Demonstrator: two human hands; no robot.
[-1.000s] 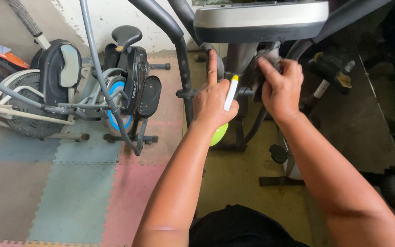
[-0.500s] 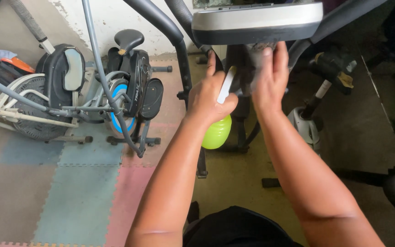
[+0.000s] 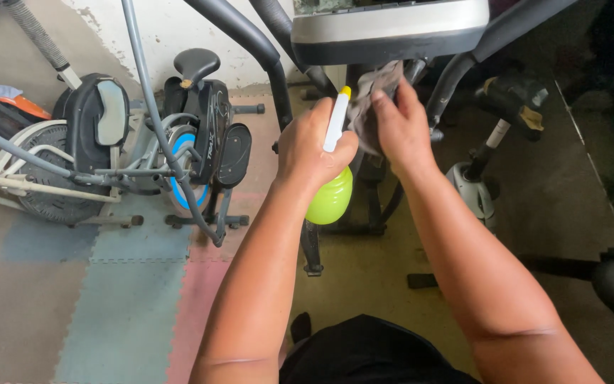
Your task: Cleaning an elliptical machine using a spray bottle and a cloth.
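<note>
Nearest the camera: dark clothing at the bottom edge, two bare forearms reaching up and away. Left hand [image 3: 313,146] wrapped tight round the neck of a lime-green spray bottle [image 3: 330,198], white trigger head poking up between the fingers, yellow nozzle tip on top. Bottle hung upright below the fist, in mid-air just short of the machine's column. Probably light, smooth plastic, a bit slick when wet; neck under the trigger judged the surest place to grip. Right hand [image 3: 401,128] just beside it, fingers pressed flat on a grey cloth [image 3: 371,92], pinning it against the black column under the console [image 3: 392,28]. Cloth soft and limp, bunched up, easily gathered anywhere in a fist. Beyond, grey curved handlebars on both sides. Off to the left, a folded exercise bike [image 3: 200,142] with a blue-ringed wheel, standing on pastel foam floor mats [image 3: 122,306]. Farthest back, a scuffed white wall [image 3: 179,28].
</note>
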